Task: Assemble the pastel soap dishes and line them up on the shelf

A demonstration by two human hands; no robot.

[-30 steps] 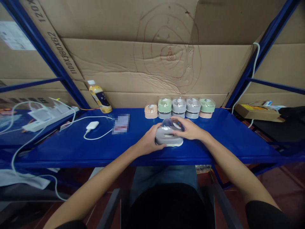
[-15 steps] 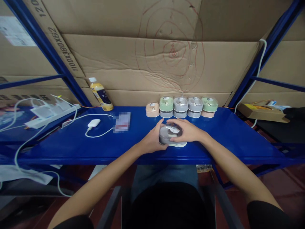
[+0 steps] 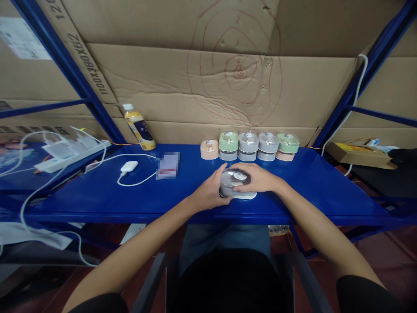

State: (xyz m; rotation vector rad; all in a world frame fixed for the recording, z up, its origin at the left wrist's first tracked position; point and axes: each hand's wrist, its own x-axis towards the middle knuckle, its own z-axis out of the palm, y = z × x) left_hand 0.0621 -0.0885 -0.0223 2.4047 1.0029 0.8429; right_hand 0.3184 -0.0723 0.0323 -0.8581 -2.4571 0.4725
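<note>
A small grey box with a clear domed lid (image 3: 229, 179) and a round white sticker sits near the front edge of the blue table. My left hand (image 3: 213, 191) is closed around its left side, thumb low at the front. From the right, my right hand (image 3: 257, 178) grips the lid, fingers over the far side and thumb across the front. A white rim shows beneath the box at the right. Behind it stands a row of similar lidded boxes: a single peach box (image 3: 209, 150), then stacked pairs in green (image 3: 228, 141), grey (image 3: 248, 142) and peach (image 3: 284, 155).
At the back left a yellow drink bottle (image 3: 140, 128) leans on the cardboard wall (image 3: 156, 78). A white charger (image 3: 129, 166) with its cable and a blurred flat item (image 3: 168, 166) lie left of my hands. A power strip (image 3: 70, 156) and an open carton (image 3: 361, 155) flank the table.
Both hands keep their hold on the grey box, which stays at nearly the same spot on the table. The whole view has shifted very slightly.
</note>
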